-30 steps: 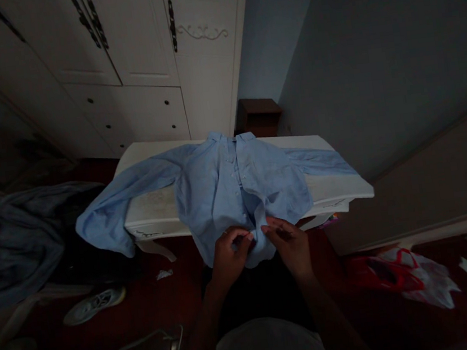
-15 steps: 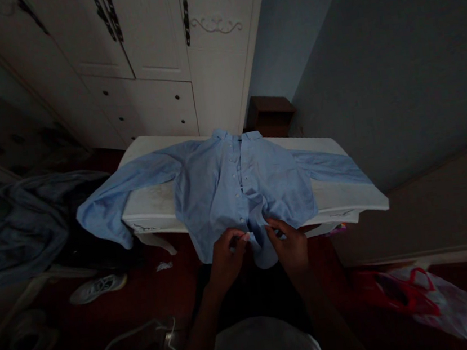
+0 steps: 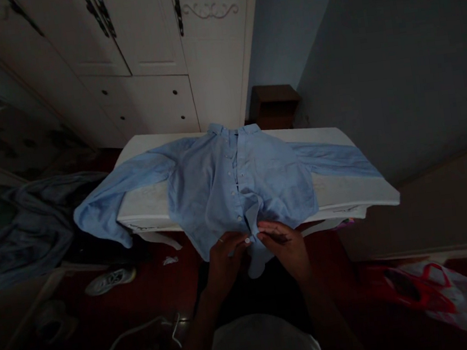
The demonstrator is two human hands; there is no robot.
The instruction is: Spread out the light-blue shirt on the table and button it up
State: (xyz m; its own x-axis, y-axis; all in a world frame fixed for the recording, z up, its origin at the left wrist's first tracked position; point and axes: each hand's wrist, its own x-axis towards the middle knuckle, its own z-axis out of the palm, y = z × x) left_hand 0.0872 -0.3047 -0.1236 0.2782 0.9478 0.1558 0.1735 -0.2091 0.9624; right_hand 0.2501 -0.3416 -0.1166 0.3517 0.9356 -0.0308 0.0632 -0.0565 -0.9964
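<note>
A light blue button-up shirt (image 3: 200, 184) lies front side up across a white table (image 3: 147, 203), its sleeves spread to both sides and its lower hem hanging past the near edge. My left hand (image 3: 226, 255) pinches the shirt's front edge near the hem, with a small white button (image 3: 247, 241) showing at the fingertips. Close beside it, my right hand (image 3: 283, 245) is closed on the opposite front edge, where the cloth folds up. The two hands' fingertips nearly meet. Higher up, the front edges lie side by side with a narrow gap.
Behind the table stands a white wardrobe (image 3: 148, 38), with a small brown cabinet (image 3: 275, 101) to its right. Dark clothes (image 3: 43, 221) are heaped at left. On the red floor are a shoe (image 3: 110, 281), a white cable (image 3: 122, 342) and a red-and-white plastic bag (image 3: 447, 290).
Both hands have come closer together, bringing the shirt's two front edges near each other. The button at my left fingertips now shows plainly. The camera view has shifted slightly.
</note>
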